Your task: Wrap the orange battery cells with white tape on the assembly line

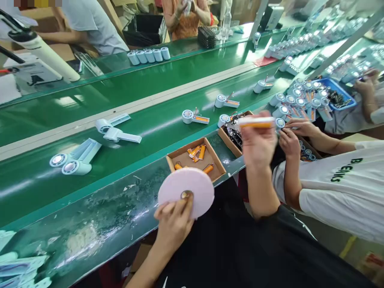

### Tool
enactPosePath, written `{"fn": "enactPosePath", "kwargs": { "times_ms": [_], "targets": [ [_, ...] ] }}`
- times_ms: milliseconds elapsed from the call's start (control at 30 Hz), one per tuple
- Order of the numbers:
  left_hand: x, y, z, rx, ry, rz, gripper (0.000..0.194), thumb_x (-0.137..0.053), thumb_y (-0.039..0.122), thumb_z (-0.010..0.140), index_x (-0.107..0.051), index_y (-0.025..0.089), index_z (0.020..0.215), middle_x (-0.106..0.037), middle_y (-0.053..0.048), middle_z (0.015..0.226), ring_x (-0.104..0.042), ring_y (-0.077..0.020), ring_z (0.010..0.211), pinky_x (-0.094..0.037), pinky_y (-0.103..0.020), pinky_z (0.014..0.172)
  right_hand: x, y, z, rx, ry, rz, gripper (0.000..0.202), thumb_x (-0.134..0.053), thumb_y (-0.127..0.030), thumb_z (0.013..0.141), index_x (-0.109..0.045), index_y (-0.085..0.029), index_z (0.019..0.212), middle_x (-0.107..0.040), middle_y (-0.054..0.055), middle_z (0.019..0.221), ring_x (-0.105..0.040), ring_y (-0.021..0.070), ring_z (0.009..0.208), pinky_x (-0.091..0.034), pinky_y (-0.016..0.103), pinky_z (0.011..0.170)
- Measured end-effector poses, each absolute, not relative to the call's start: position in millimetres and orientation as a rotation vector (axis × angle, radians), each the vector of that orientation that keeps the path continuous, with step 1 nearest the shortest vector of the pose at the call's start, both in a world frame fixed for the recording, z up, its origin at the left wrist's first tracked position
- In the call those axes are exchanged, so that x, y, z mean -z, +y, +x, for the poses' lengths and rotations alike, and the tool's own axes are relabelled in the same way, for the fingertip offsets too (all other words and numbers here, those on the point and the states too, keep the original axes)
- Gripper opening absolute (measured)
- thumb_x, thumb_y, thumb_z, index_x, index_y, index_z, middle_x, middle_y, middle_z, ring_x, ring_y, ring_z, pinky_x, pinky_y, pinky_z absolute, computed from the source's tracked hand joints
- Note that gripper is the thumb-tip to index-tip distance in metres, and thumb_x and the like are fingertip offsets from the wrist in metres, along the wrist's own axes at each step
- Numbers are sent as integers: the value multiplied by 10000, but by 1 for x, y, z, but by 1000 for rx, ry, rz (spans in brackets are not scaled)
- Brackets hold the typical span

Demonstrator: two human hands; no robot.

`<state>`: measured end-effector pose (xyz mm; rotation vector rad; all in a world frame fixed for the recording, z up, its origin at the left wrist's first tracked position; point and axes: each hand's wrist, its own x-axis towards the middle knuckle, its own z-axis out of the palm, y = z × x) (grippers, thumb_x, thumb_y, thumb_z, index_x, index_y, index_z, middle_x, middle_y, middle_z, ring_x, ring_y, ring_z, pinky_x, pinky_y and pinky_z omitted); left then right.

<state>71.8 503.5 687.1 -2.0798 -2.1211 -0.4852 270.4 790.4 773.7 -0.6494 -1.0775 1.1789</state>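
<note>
My left hand (175, 224) is closed on a flat, pale pink disc (171, 188) that looks like a roll of tape, with fingertips at its centre hole. The roll hangs over the near edge of the bench. Up to the right, my right hand (258, 146) is raised and smeared by motion. Its fingers grip an orange battery (259, 125) with a white upper side, also blurred. Just behind the roll sits a shallow cardboard box (220, 166) holding several orange batteries (195, 152), some with wires.
A green conveyor belt (159, 138) carries pale blue fan housings (78, 166), some fitted with batteries. A box of dark parts (232, 138) stands right of the battery box. A co-worker's hands (291, 138) work close by on the right. Pale blue shells (21, 264) lie at lower left.
</note>
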Motion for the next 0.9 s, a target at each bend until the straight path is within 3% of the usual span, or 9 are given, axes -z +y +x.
{"fn": "enactPosePath", "kwargs": {
  "times_ms": [100,200,267,367,467,567,667,767,900],
  "targets": [
    [-663,460,4,368,-2425,-1899,669,-777,314,781,-640,245,1432,-697,-144,1193,-529,-347,1111,-400,-509,980,-787,815,309,-1010,-1068,-569,601,-867,-247,745,-668,-360,1301,-724,8,1195,-688,199,1209,-528,426,1119],
    [-656,433,-61,361,-2784,-1759,800,-807,450,738,-590,228,1476,-632,-144,1399,-500,-385,1277,-434,-543,1047,-760,803,324,-1160,-1082,-641,721,-901,-157,673,-656,-399,1306,-755,2,1105,-735,206,1097,-569,459,1047],
    [-666,444,-92,494,-2824,-1724,694,-752,517,816,-624,228,1434,-626,-130,1429,-496,-356,1334,-440,-517,1102,-735,789,322,-1288,-1082,-734,744,-908,-164,671,-639,-409,1319,-776,19,1062,-765,231,1002,-601,503,971],
    [-687,511,-130,600,-2639,-1669,453,-531,500,1008,-726,185,1270,-706,-119,1301,-576,-272,1263,-433,-427,1142,-716,779,302,-1435,-1064,-791,749,-922,-224,673,-616,-392,1336,-788,47,1031,-781,264,970,-616,529,918],
    [-705,598,-167,419,-2510,-1715,573,-315,461,1098,-653,85,1367,-642,-138,1407,-516,-256,1346,-365,-434,1181,-722,777,278,-1519,-1083,-755,747,-920,-284,687,-593,-366,1355,-789,60,1042,-778,262,1020,-621,485,915],
    [-720,659,-186,369,-2415,-1765,573,-358,455,1087,-613,63,1417,-527,-209,1533,-431,-379,1418,-367,-589,1138,-735,771,273,-1529,-1140,-726,749,-910,-343,712,-567,-351,1377,-790,83,1075,-784,266,993,-632,451,870],
    [-723,692,-192,387,-2287,-1833,427,-494,304,1013,-712,10,1233,-616,-304,1391,-565,-422,1262,-479,-603,1024,-738,764,286,-1581,-1134,-754,711,-904,-409,718,-578,-307,1342,-795,103,1054,-791,285,941,-637,452,832],
    [-710,721,-195,210,-2207,-1864,381,-440,209,990,-729,112,1219,-666,-216,1376,-667,-354,1133,-536,-517,989,-736,767,301,-1615,-1058,-788,679,-894,-419,731,-570,-276,1311,-800,91,1035,-789,260,934,-619,437,876],
    [-691,755,-173,2,-2145,-2087,478,-330,312,1017,-722,276,1288,-653,-65,1450,-748,-301,1023,-608,-408,793,-741,784,296,-1611,-1027,-782,729,-911,-420,716,-574,-245,1338,-800,67,1029,-773,212,931,-593,383,894]
  ]
}}
